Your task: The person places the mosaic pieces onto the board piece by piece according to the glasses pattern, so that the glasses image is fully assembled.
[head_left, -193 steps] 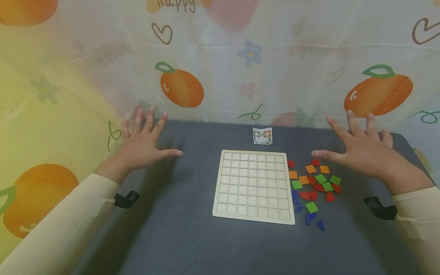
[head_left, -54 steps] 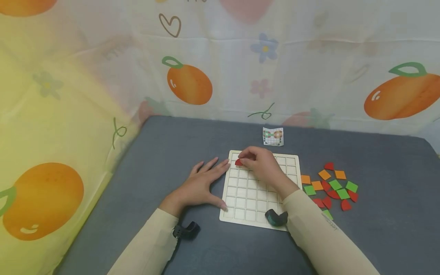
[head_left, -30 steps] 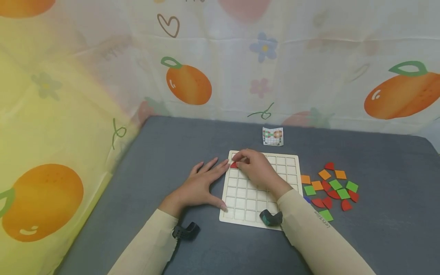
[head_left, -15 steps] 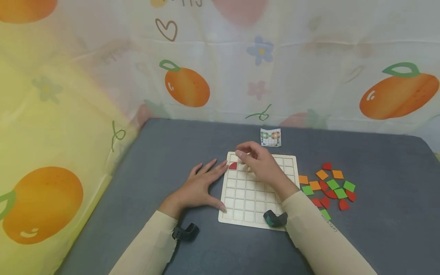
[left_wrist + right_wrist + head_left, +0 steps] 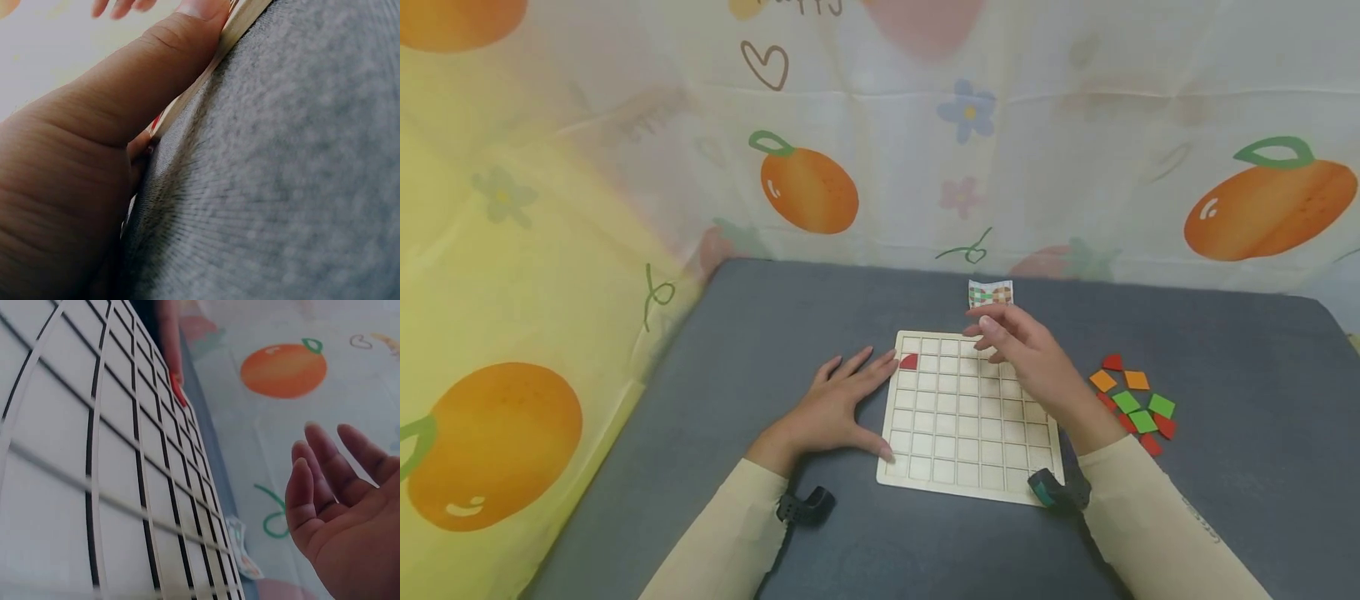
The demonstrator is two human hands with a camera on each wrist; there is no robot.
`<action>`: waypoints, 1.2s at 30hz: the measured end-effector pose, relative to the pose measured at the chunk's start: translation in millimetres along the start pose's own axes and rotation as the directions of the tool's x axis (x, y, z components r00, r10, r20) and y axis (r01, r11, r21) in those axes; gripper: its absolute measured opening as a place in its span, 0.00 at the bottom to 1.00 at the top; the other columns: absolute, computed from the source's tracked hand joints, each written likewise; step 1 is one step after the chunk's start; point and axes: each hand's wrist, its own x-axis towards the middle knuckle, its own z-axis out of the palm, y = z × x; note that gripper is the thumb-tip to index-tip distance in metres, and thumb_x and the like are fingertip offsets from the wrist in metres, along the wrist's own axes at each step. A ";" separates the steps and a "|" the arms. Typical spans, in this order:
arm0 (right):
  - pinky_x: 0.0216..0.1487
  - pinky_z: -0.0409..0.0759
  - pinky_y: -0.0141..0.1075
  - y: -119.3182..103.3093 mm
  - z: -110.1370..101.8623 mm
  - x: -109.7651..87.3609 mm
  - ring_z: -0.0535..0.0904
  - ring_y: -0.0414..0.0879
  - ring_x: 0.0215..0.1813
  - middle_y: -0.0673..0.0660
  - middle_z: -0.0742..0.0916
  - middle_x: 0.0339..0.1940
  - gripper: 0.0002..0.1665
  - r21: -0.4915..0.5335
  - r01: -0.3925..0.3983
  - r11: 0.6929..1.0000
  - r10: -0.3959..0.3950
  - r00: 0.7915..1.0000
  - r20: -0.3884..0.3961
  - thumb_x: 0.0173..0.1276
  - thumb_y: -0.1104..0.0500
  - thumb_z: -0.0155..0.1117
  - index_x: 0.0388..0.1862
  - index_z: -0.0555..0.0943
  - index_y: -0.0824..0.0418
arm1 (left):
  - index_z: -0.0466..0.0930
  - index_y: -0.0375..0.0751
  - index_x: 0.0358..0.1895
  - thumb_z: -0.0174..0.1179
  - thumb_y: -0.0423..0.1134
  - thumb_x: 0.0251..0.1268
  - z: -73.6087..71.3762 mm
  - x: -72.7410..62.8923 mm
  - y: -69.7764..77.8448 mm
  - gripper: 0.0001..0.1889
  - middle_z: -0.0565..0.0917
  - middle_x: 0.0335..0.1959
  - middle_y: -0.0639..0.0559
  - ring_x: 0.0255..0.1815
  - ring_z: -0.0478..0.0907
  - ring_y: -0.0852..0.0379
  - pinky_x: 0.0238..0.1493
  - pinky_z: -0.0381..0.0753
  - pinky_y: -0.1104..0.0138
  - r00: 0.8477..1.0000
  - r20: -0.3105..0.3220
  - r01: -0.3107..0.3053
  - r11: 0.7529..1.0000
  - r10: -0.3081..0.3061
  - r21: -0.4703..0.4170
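A pale wooden grid board (image 5: 967,410) lies on the grey table, cut into rows of square cells. One red quarter-round tile (image 5: 909,362) sits in the second row's leftmost cell. My left hand (image 5: 831,408) rests at the board's left side, fingers spread, its thumb and fingertips against the edge. In the left wrist view the thumb (image 5: 156,69) lies along the board's rim. Above the upper right of the board hovers my right hand (image 5: 1026,354), fingers loosely bent and holding nothing; the right wrist view shows its palm (image 5: 359,531) with no tile in it.
Right of the board lie loose tiles: several red ones, green squares (image 5: 1126,402) and orange squares (image 5: 1137,380), partly behind the right forearm. A small patterned card (image 5: 990,292) stands behind the board, partly covered by the right hand. A fruit-print cloth (image 5: 887,125) hangs at the back.
My right hand set the red quarter-round tile in the left cell, let it go, then moved right across the board. My left hand came to the board's left edge earlier and has stayed there.
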 end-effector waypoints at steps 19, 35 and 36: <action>0.61 0.74 0.27 34.6 -72.8 -58.5 0.79 0.47 0.63 0.66 0.82 0.64 0.30 -0.110 0.005 0.994 -0.020 0.991 -0.136 0.95 0.49 0.40 0.78 0.69 0.71 | 0.51 0.55 0.91 0.81 0.76 0.45 -3.4 -3.0 0.0 0.71 0.49 0.90 0.63 0.90 0.37 0.53 0.81 0.33 0.41 1.000 0.007 0.010 1.000 -0.010 -0.007; 0.59 0.81 0.42 65.3 -81.8 -69.6 0.79 0.61 0.64 0.65 0.83 0.65 0.33 -0.389 -0.121 0.913 0.088 0.991 -0.103 0.79 0.53 0.74 0.76 0.76 0.65 | 0.52 0.55 0.91 0.80 0.76 0.44 -2.4 -1.2 -1.5 0.71 0.50 0.90 0.61 0.90 0.38 0.50 0.81 0.33 0.38 1.000 -0.001 -0.005 1.000 0.005 -0.013; 0.61 0.81 0.47 65.5 -82.0 -69.3 0.79 0.62 0.65 0.64 0.83 0.65 0.32 -0.412 -0.113 0.904 0.085 0.993 -0.087 0.78 0.54 0.75 0.74 0.78 0.65 | 0.52 0.55 0.91 0.80 0.76 0.45 -1.9 -1.2 -2.0 0.71 0.50 0.90 0.61 0.90 0.38 0.50 0.80 0.33 0.37 1.000 -0.003 -0.007 1.000 0.007 -0.013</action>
